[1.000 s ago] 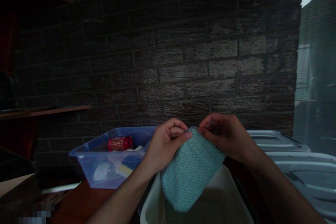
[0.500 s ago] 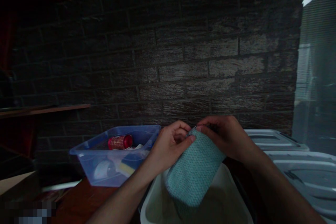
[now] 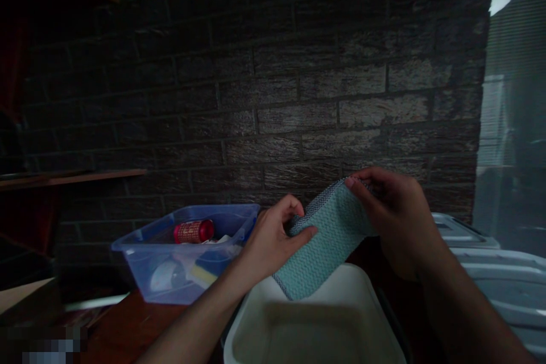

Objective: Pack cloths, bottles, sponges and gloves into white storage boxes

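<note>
A teal waffle-weave cloth (image 3: 326, 242) is held up between both hands above a white plastic tub (image 3: 313, 330). My left hand (image 3: 273, 239) pinches the cloth's left edge, thumb on the front. My right hand (image 3: 394, 219) grips the upper right corner, raised higher than the left, so the cloth slants. Its lower corner hangs just over the tub's far rim.
A clear blue bin (image 3: 187, 253) at the left holds a red can (image 3: 194, 231), a yellow-and-blue sponge (image 3: 207, 269) and other items. Grey lidded bins (image 3: 499, 278) stand at the right. A dark brick wall is close behind; wooden shelves (image 3: 72, 178) run along the left.
My right hand has lifted and moved right with its corner. The cloth, which hung down into the tub, is now stretched out on a slant above it.
</note>
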A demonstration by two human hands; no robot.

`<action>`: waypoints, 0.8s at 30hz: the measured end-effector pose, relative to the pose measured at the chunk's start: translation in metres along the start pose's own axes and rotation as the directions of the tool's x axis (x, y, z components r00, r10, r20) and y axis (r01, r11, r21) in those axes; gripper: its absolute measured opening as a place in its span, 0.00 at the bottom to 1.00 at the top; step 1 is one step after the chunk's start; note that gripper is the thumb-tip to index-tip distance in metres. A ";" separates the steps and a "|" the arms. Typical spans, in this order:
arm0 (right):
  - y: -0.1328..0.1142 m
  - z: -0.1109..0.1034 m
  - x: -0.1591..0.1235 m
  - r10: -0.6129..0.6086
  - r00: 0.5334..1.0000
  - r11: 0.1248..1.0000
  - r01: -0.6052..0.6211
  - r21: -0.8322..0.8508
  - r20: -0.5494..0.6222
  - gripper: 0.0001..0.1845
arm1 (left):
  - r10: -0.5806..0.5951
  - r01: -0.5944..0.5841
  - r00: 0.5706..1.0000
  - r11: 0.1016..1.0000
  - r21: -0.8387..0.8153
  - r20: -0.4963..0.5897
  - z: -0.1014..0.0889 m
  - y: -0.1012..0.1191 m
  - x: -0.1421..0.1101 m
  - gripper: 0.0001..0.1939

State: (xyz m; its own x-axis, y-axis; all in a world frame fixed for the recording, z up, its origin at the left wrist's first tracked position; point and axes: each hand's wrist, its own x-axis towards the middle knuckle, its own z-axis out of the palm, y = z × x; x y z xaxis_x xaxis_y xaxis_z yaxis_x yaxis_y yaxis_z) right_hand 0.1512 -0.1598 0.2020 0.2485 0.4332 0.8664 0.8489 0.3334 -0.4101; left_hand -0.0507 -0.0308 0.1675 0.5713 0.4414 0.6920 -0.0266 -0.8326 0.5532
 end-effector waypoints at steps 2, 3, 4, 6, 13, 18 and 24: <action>0.001 0.000 0.001 0.007 1.000 1.000 -0.007 0.003 -0.019 0.12 | 0.001 -0.001 1.000 0.997 0.072 0.006 -0.001 -0.003 0.000 0.11; 0.001 -0.001 0.001 0.006 1.000 1.000 -0.006 0.004 -0.026 0.12 | -0.004 0.003 1.000 0.995 0.104 0.009 -0.002 -0.004 0.000 0.11; 0.001 -0.001 0.001 0.003 1.000 1.000 -0.003 -0.001 -0.030 0.11 | -0.012 0.010 1.000 0.991 0.134 0.014 -0.003 -0.004 0.000 0.10; 0.001 -0.001 0.001 -0.009 0.999 0.999 0.008 -0.036 -0.042 0.11 | -0.032 0.025 0.999 0.983 0.183 0.032 -0.004 -0.004 0.000 0.11; 0.004 -0.002 0.004 -0.040 0.993 0.942 0.002 -0.334 -0.108 0.08 | -0.063 0.050 0.994 0.990 0.129 0.094 -0.006 0.002 0.000 0.12; 0.004 -0.005 0.005 -0.030 0.993 0.920 -0.017 -0.391 -0.112 0.08 | -0.101 0.095 0.991 0.993 0.067 0.086 -0.005 -0.008 0.002 0.18; 0.003 -0.007 0.004 -0.018 0.999 0.936 0.001 -0.352 -0.044 0.08 | -0.036 0.012 0.989 0.987 0.159 0.147 -0.010 -0.009 0.007 0.18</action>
State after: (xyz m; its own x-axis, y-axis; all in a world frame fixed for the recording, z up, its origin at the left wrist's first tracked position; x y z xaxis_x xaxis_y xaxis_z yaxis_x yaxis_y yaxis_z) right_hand 0.1582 -0.1629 0.2064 0.2535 0.3895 0.8855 0.9591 0.0183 -0.2826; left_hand -0.0552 -0.0173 0.1721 0.6860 0.4173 0.5961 0.1110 -0.8696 0.4810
